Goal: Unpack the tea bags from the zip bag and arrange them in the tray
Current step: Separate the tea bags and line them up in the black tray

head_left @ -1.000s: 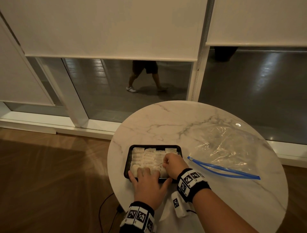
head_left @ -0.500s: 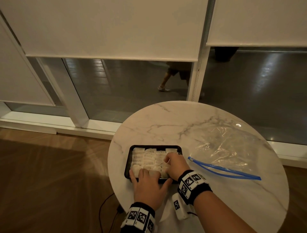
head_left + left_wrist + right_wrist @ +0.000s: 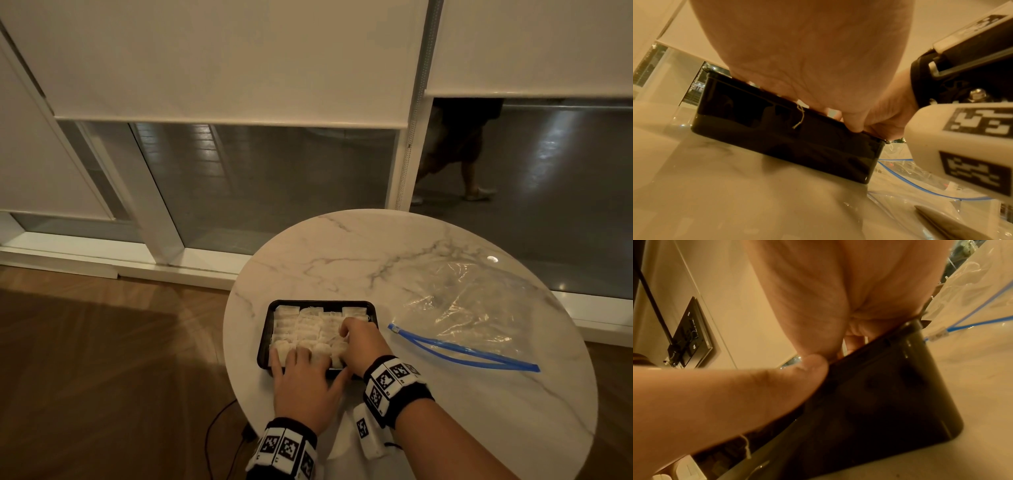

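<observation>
A black tray [image 3: 322, 303] packed with rows of white tea bags [image 3: 308, 329] sits at the near left of the table. My left hand [image 3: 301, 358] lies flat over the near row, fingers straight and pressing down, its thumb [image 3: 756, 386] against the tray rim [image 3: 879, 394]. My right hand [image 3: 346, 337] is over the tray's right part, its curled fingers pinching a tea bag. The clear zip bag [image 3: 472, 308] with a blue zip lies flat to the right and looks empty. A tea bag string [image 3: 800, 118] hangs over the tray wall [image 3: 787, 142].
The round marble table [image 3: 342, 253] ends close behind my wrists and to the tray's left. A cable [image 3: 219, 438] runs over the wooden floor below. Behind the glass a person [image 3: 455, 154] walks past.
My right hand has shifted slightly within the tray's right part; the left hand stays pressed on the near row. The person outside has walked to the right.
</observation>
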